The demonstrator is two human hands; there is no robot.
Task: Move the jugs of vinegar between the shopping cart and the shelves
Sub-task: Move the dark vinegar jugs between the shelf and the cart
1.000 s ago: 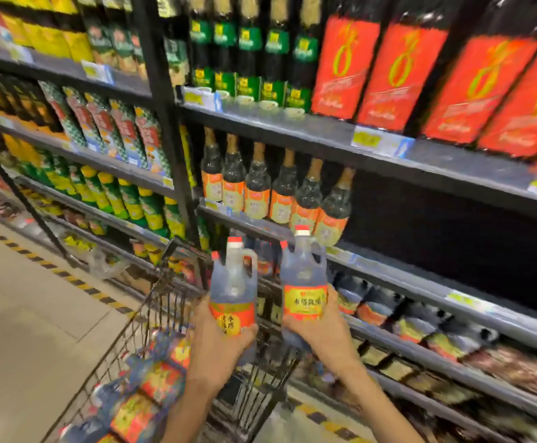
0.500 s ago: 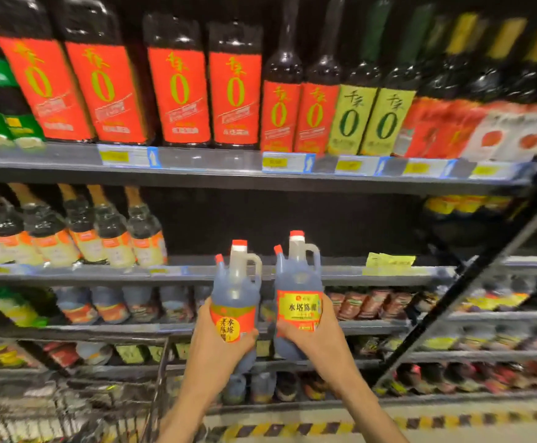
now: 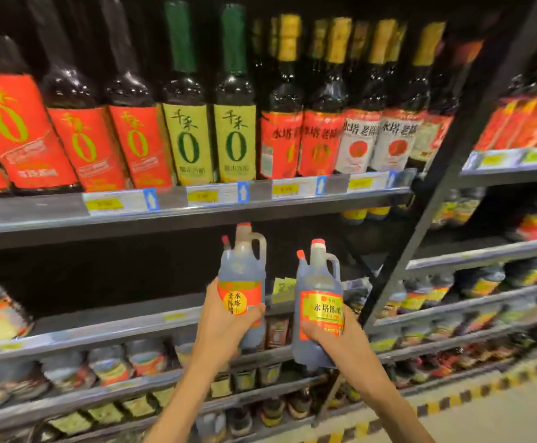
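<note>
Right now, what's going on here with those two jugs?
A person stands facing shop shelves with a vinegar jug in each hand. The left hand grips a jug with a round yellow label, held slightly higher; the right hand grips a jug with a rectangular gold label. Both jugs are upright, in the air in front of a dark, empty stretch of the middle shelf, not yet set down. Tall dark bottles line the shelf above.

Two vinegar jugs (image 3: 242, 284) (image 3: 320, 302), mid-frame; two hands (image 3: 221, 327) (image 3: 340, 338); two green-label bottles (image 3: 188, 135) (image 3: 234, 135), upper centre; perhaps four red-label bottles (image 3: 11, 129), upper left.
</note>
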